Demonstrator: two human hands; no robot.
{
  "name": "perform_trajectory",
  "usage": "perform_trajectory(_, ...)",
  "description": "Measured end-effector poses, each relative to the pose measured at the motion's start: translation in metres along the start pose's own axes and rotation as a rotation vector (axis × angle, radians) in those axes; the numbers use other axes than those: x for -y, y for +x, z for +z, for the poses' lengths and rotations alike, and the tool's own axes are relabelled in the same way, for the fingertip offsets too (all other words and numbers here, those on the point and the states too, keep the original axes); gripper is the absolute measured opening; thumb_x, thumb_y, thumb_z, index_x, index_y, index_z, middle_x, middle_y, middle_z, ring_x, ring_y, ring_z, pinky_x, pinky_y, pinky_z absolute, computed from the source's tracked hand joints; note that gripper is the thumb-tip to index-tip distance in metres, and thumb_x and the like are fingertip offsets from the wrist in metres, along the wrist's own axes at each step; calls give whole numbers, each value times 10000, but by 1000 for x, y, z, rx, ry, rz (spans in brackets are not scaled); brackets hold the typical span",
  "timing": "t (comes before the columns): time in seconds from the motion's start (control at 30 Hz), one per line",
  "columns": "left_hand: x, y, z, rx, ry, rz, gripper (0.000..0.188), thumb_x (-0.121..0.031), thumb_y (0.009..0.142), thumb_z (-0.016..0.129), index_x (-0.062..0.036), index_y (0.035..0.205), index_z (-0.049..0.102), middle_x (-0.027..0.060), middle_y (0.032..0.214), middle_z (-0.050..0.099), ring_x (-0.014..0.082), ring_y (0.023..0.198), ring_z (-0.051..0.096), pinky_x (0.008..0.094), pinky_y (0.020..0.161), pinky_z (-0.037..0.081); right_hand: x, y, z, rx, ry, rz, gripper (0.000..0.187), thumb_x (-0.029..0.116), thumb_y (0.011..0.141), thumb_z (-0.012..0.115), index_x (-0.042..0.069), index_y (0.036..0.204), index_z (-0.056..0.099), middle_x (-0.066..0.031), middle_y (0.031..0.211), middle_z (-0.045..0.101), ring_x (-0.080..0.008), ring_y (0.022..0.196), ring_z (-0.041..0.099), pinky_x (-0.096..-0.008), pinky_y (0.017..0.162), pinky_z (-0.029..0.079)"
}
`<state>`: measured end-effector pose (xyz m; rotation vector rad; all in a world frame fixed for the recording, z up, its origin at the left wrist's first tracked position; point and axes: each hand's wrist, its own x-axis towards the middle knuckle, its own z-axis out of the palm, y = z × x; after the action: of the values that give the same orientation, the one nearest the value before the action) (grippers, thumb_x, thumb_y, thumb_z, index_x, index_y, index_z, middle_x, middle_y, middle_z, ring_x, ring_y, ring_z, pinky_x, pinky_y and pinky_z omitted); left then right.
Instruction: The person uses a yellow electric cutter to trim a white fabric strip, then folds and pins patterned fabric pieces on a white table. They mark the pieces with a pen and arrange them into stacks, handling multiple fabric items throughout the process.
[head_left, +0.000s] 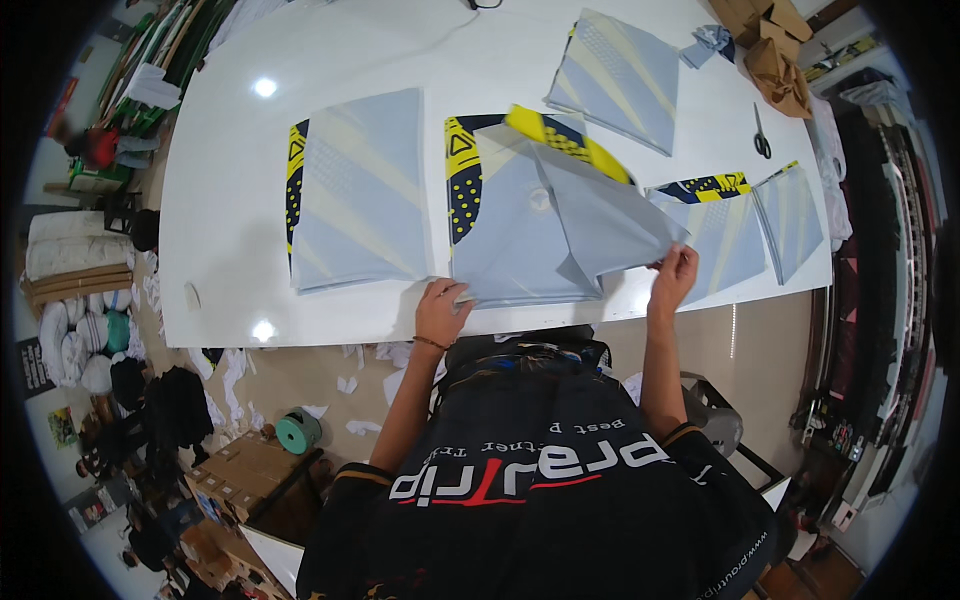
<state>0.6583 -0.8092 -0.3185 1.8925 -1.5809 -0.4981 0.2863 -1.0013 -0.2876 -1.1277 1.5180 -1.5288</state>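
Observation:
A stack of grey-blue fabric panels (515, 225) with navy and yellow patterned edges lies at the middle of the white table. My right hand (675, 278) pinches the near right corner of the top fabric panel (615, 215), which is lifted and folded over at a slant. A yellow strip of its patterned side shows along the far edge. At the stack's near left corner, my left hand (440, 312) has its fingers closed on the fabric edge. Its fingertips are partly hidden there.
Another panel stack (362, 190) lies to the left on the white table (230, 200). More cut panels (620, 80) are at the far right, with smaller pieces (725, 240) beside my right hand. Black-handled scissors (762, 140) and crumpled brown paper (778, 80) lie near the right edge.

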Motion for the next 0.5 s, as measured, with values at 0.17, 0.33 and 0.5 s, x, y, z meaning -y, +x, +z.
perform_trajectory(0.17,-3,5,-6,16,44,70,275,-146,805,795,-99,1074,769,83,1056,665,291,1023,642,413,883,545,-29,7,-85,-241,-102,160,213,175,1069,577,-25,1131,539,-93,915,571,-139,690,567,-297,579,554)
perform_trajectory(0.33,0,5,-2,0,85,113,211,-117,849,757,-115,1059,773,85,1027,681,282,971,668,400,820,560,-48,13,-107,-319,-99,232,272,213,1065,589,-41,1145,529,-81,902,552,-138,741,570,-308,595,551)
perform_trajectory(0.5,-12,17,-4,-90,-1,57,174,-88,904,718,-83,1073,756,96,1049,699,264,848,694,375,741,565,-47,26,-108,-363,-71,207,295,219,1060,597,-41,1181,530,-86,944,572,-157,781,582,-311,632,555)
